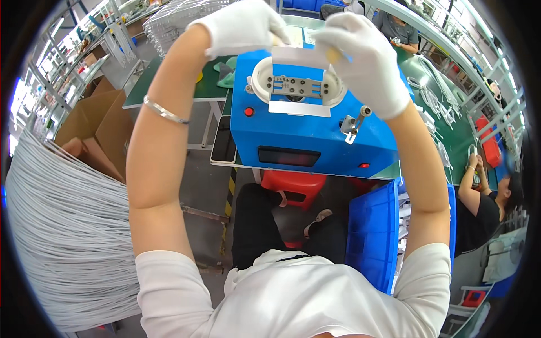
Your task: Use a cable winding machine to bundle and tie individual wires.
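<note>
In front of me stands a blue machine [315, 135] with a dark display, red buttons and a small metal lever [354, 125]. On its top, a white cable coil [260, 80] loops in an oval around a metal fixture [297, 86] between two pale plates. My left hand [239, 29], in a white glove, is beyond the coil's left side with its fingers drawn together. Gloved too, my right hand [363, 62] curls its fingers at the coil's far right edge. What either hand pinches is too small or blurred to make out.
A large bundle of white cables [67, 236] lies at left, beside an open cardboard box [110, 127]. At right stands a blue crate [372, 236] with white items. A red stool [294, 183] is under the machine. A co-worker [484, 197] sits at far right.
</note>
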Motion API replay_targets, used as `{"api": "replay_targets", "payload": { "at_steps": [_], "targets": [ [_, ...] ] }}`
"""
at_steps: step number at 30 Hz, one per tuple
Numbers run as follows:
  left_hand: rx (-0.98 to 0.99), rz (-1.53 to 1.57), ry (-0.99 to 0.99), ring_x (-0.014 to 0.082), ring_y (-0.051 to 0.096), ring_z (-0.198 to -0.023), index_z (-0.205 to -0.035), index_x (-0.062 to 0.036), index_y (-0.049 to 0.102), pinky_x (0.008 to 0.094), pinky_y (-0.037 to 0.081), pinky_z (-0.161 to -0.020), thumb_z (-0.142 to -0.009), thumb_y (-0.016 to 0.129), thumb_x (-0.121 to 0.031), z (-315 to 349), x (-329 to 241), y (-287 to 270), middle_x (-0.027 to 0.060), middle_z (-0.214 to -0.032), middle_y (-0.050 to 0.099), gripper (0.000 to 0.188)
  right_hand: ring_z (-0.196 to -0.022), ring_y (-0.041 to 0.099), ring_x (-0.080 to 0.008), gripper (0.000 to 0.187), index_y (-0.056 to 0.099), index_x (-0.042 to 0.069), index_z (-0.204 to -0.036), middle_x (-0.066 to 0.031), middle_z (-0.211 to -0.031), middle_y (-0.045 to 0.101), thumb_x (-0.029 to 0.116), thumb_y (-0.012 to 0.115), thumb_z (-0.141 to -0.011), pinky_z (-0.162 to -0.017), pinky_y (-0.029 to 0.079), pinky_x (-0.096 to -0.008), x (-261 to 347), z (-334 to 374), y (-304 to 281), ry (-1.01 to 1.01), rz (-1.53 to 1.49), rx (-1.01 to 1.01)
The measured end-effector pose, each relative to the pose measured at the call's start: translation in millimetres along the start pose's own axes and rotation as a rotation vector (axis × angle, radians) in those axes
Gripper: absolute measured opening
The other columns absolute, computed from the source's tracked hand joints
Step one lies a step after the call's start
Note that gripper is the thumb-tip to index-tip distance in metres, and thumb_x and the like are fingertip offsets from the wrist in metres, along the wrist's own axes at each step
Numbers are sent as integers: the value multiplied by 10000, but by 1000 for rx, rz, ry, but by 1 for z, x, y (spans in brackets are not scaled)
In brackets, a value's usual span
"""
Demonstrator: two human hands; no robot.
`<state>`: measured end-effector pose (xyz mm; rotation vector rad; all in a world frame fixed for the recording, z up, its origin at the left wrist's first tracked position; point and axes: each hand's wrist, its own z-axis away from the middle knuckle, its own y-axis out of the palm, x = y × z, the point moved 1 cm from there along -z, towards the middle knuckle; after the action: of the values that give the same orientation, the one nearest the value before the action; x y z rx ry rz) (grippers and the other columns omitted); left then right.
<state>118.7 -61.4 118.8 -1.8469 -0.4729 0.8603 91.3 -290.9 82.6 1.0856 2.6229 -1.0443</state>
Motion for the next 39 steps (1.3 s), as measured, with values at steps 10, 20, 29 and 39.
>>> {"api": "replay_targets", "payload": {
  "at_steps": [10,20,29,39],
  "targets": [
    [-330,-330,-80,253,665,-756,-997,-79,715,344,533,-766,-888,592,-212,39,-16,51,142,-893,681,212,-969,608,-276,199,692,83,-981,-109,-1007,626,73,669,-784,-847,523,-340,14,-7,6,437,-149,563],
    [-485,-338,-30,233,652,-805,-924,-59,713,302,549,-732,-836,665,-182,30,-10,68,100,-883,646,158,-877,632,-212,228,664,28,-1037,-100,-946,648,215,565,-952,-823,528,-312,2,-4,32,857,-809,211],
    [-555,-77,-200,242,657,-868,-1025,-53,643,328,546,-773,-847,660,-169,29,-10,72,155,-942,646,214,-757,594,-186,105,673,23,-944,-85,-854,639,91,637,-873,-726,507,-288,17,-7,22,513,-456,308],
    [-433,74,-119,183,638,-770,-967,-30,619,289,535,-717,-822,666,-89,30,-9,70,113,-830,658,163,-732,595,-145,217,625,44,-883,-72,-770,620,259,617,-910,-692,496,-291,6,-16,27,698,-665,485]
  ]
}}
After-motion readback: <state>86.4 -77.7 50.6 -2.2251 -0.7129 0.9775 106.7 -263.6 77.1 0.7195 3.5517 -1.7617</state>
